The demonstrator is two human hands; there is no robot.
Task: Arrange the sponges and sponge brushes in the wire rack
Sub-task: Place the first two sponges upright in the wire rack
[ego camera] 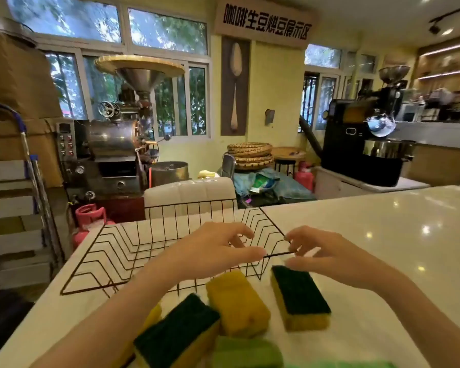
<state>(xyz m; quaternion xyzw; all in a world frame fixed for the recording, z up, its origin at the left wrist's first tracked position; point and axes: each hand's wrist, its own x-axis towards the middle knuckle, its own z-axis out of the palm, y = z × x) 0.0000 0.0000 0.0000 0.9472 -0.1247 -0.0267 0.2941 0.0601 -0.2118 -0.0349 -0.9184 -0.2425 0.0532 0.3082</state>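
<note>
A black wire rack (pixel 122 251) with zigzag wires stands on the white counter (pixel 369 235), and I see nothing inside it. My left hand (pixel 215 251) and my right hand (pixel 322 253) both pinch the rack's near rim wire at its right corner. In front of the rack lie several sponges. A yellow sponge with a dark green scrub top (pixel 299 296) sits under my right hand. A plain yellow sponge (pixel 237 304) is in the middle, and another green-topped sponge (pixel 175 333) lies under my left forearm. A light green sponge (pixel 245 351) is at the bottom edge.
The counter's left edge runs diagonally beside the rack, with a drop to the floor, pink gas cylinders (pixel 91 216) and a stepladder (pixel 35 181) beyond. A white padded chair back (pixel 189 192) stands just behind the rack. The counter extends to the right.
</note>
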